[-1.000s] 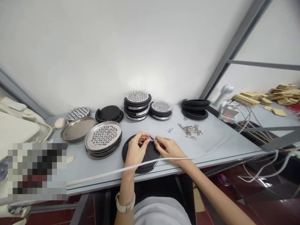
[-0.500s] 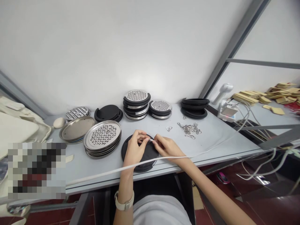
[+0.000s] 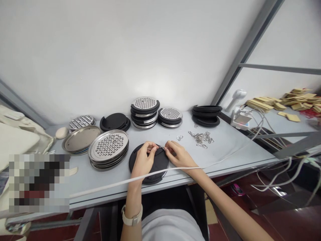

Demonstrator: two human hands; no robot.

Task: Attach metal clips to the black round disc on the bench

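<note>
A round black disc (image 3: 152, 167) lies near the front edge of the table under my hands. Over its far right rim, my left hand (image 3: 145, 156) pinches one end of a small metal wire clip (image 3: 161, 147). The fingertips of my right hand (image 3: 177, 154) close on the clip's other end. Whether the clip passes through the disc's rim cannot be made out. A loose wire clip (image 3: 179, 138) and a heap of similar clips (image 3: 200, 138) lie to the right. Left of the disc stands a stack of perforated metal plates (image 3: 108, 147).
Along the wall stand black-rimmed perforated discs (image 3: 145, 103), a second such stack (image 3: 171, 114), plain black discs (image 3: 115, 122) and black rings (image 3: 207, 117). A white cable (image 3: 140, 177) crosses in front of my forearms. Wooden pieces (image 3: 260, 103) lie on the right-hand table.
My fingers have shifted slightly around the wire clip, and it now sits lower between them. The view has moved a little; the stacks stay in place.
</note>
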